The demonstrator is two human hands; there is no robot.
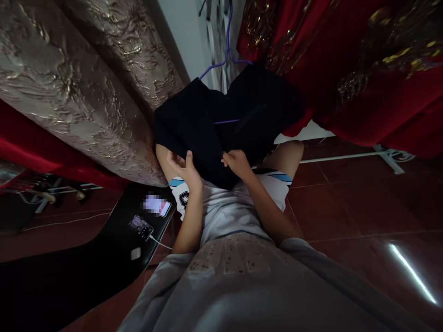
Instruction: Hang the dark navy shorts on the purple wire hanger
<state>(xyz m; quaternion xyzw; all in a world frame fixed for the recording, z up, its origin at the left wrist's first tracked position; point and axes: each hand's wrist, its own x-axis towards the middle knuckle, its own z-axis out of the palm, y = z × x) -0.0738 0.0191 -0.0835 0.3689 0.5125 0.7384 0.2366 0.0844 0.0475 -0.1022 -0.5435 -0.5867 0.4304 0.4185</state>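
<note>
The dark garment (194,120) lies across the seated person's lap and knees. Its left edge runs close to the embossed beige-gold fabric (114,97), and its right side meets the sequinned red cloth (384,97), leaving little room to move on either side. More room lies to the right of the knees, where the floor (335,203) stretches away. The left hand (187,171) is near the garment's lower left edge, thumb raised apart from loosely curled fingers; I cannot tell whether it touches the cloth. The right hand (238,162), well apart from it, has its fingers closed and seems to pinch the front edge near the middle.

The floor is of dark red tiles, with a bright streak of reflected light at the lower right. A white stand base (346,156) crosses it below the red cloth. To the left, a glossy black seat (104,244) bears two lit phones (159,206), the nearer one with a white cable, and a small white case (136,253).

The garment looks navy to black and plain, its front parted, on a purple hanger (227,39) whose lower bar shows in the opening.
</note>
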